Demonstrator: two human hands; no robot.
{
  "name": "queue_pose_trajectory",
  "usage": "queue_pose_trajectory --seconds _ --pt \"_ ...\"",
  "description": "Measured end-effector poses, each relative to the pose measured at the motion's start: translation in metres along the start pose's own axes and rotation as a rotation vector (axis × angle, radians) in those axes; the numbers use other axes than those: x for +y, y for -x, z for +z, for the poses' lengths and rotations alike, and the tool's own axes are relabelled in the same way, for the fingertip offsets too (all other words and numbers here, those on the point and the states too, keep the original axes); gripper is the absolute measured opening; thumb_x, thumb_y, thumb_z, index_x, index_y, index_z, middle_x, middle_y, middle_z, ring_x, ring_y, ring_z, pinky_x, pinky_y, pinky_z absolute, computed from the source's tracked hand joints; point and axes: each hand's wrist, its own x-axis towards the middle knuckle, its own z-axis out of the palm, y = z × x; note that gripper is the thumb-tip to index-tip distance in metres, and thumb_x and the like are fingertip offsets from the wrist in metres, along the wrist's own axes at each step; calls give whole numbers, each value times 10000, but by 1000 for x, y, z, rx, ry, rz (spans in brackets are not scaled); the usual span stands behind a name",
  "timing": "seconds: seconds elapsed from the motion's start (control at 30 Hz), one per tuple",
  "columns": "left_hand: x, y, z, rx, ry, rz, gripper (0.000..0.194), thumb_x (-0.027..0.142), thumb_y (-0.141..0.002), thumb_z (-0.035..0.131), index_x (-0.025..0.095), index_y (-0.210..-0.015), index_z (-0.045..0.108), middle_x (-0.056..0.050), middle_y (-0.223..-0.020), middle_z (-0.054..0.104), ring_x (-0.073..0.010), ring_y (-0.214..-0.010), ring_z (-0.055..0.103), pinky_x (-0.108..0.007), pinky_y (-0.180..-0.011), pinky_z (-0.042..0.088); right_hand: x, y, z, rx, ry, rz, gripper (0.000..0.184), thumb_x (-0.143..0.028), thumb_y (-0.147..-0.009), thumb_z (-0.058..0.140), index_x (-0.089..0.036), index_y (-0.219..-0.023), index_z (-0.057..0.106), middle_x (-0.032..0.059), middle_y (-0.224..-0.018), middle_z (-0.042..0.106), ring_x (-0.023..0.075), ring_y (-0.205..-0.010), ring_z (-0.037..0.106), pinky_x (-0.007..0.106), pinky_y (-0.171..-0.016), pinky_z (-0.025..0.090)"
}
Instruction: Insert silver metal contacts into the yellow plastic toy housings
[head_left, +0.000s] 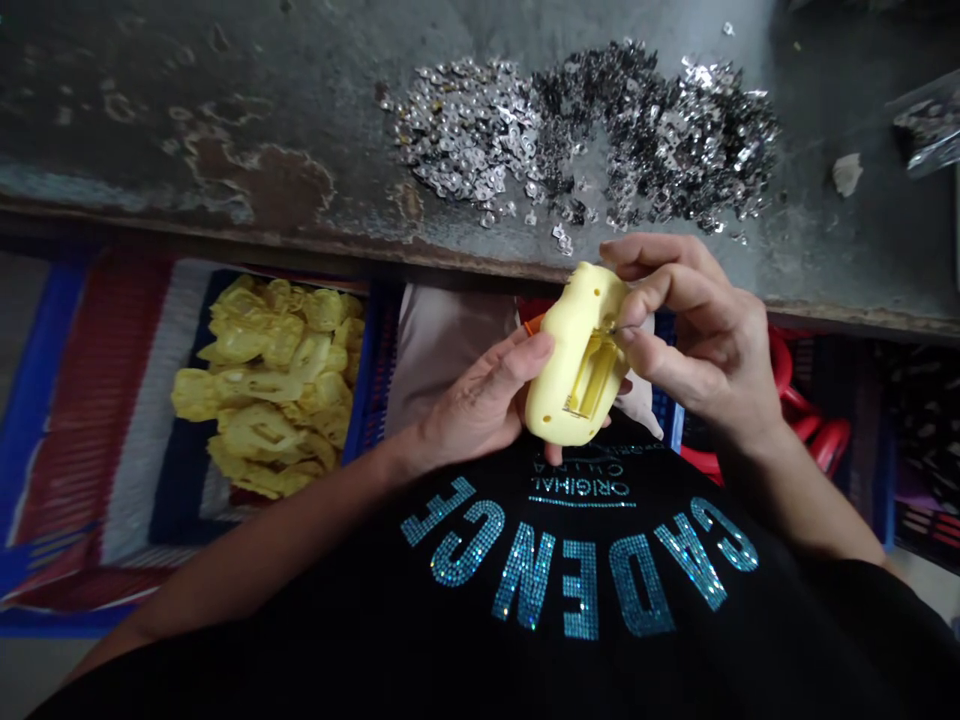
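A yellow plastic casing [556, 375] with a rectangular battery compartment on its face is held just beyond my chest, tilted slightly. My left hand [487, 400] grips it from the left, thumb on its side and fingers underneath. At the upper end of the compartment, the thumb and forefinger of my right hand [705, 340] pinch a small, thin piece, probably metal, too small to name surely. Small silvery metal clips [472, 130] lie in a loose heap on the bench beyond my hands, with darker spring-like pieces [592, 85] among them.
The grey metal workbench [337, 90] has a worn edge in front of me. At left, a blue crate [367, 370] holds several yellow plastic shells [281, 370]. Red rings [829, 445] lie in a crate at right. A clear bag [930, 125] rests on the bench.
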Motion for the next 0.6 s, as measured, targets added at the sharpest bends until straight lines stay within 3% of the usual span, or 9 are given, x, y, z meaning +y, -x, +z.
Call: queue_pose_trajectory --seconds 0.2,0.37,0.6 --pt "-1 1 4 71 49 -10 681 744 -949 866 282 -1389 627 -67 -1092 810 -263 -802 832 -227 -418 573 -3 -1 4 -7 149 -9 176 -403 -1037 782 -288 -916 728 93 -1425 803 387 -1351 746 684 -1203 610" --pt "-5 1 3 119 55 -1 707 722 -915 912 292 -1409 644 -50 -1074 808 -233 -732 812 -225 -420 549 -1 -1 6 9 187 -89 101 -282 -1000 767 -298 -933 693 100 -1398 815 387 -1297 763 690 -1139 641" --pt "-5 1 4 94 88 17 734 729 -929 887 271 -1445 637 -39 -1006 795 -258 -751 845 -209 -396 540 -5 3 5 -6 234 -79 71 -335 -1040 808 -288 -1014 761 89 -1367 845 363 -1256 794 665 -1116 655"
